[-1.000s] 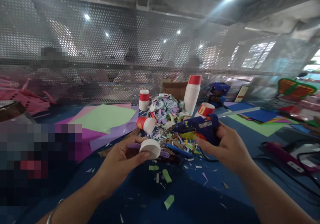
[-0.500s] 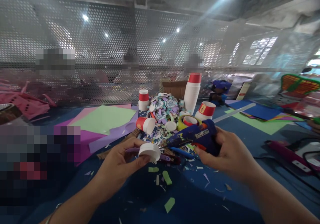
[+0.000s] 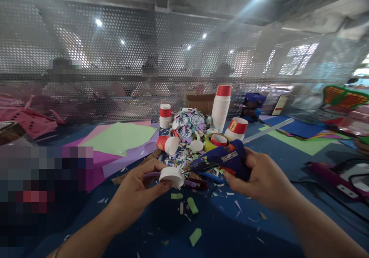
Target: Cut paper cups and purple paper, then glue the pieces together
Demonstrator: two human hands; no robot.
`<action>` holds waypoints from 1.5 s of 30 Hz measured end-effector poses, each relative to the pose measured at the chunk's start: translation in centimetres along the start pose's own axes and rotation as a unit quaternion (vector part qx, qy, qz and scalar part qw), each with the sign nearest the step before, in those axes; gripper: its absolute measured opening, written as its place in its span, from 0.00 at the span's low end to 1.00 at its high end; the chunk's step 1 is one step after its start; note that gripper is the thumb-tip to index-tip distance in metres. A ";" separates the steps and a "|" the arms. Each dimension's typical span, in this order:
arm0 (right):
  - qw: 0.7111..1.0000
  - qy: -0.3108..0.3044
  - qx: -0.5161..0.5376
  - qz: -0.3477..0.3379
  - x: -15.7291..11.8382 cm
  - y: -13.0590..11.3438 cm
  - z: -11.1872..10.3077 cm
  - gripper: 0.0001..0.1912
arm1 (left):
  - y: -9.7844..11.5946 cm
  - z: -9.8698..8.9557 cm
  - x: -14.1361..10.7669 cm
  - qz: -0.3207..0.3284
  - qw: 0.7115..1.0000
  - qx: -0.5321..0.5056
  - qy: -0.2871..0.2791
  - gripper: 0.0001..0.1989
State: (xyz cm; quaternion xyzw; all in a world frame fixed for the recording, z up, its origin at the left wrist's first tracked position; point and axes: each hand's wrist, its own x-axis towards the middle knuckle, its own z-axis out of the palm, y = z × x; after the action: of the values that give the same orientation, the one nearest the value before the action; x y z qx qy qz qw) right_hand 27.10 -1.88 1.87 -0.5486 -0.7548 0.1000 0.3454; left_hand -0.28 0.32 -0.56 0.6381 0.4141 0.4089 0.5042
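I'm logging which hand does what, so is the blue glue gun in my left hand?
No, your right hand grips the blue glue gun, while your left hand holds a round white piece.

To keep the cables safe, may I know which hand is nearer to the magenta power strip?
Right. The right hand, holding the blue glue gun, is left of the power strip; the left hand, holding a white round piece, is farther left.

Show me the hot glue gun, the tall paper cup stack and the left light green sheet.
Hot glue gun (image 3: 216, 159): head view, on its blue barrel.
Tall paper cup stack (image 3: 221, 112): head view, on its white side.
Left light green sheet (image 3: 119, 137): head view, on its upper face.
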 end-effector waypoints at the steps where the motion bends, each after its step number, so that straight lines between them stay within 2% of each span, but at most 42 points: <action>1: 1.000 0.000 0.000 0.003 0.0 0.0 0.0 0.04 | 0.0 0.0 0.0 -0.002 1.000 0.002 0.003 0.05; 9: 0.998 -0.014 0.039 0.042 -0.3 0.6 0.5 0.09 | 0.5 0.1 0.0 0.003 1.000 -0.004 -0.018 0.04; 13: 0.997 -0.033 0.068 0.028 -0.4 0.2 0.4 0.12 | 0.3 0.0 0.0 -0.002 1.000 0.002 -0.014 0.06; 18: 0.993 -0.058 0.095 0.040 -0.4 0.1 0.5 0.10 | 0.3 0.0 0.1 -0.004 1.000 0.001 -0.016 0.06; 31: 0.999 -0.035 -0.008 -0.016 -0.1 0.4 0.3 0.16 | 0.2 0.0 0.2 0.013 0.999 0.008 -0.039 0.03; 45: 0.998 -0.039 -0.038 -0.034 -0.1 0.6 0.1 0.18 | 0.2 -0.1 0.3 0.020 0.998 0.016 -0.049 0.03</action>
State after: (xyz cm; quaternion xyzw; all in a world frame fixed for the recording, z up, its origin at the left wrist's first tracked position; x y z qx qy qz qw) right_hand 27.50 -1.72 1.45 -0.5309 -0.7893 0.0805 0.2978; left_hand -0.22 0.60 -0.30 0.6738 0.3820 0.3804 0.5054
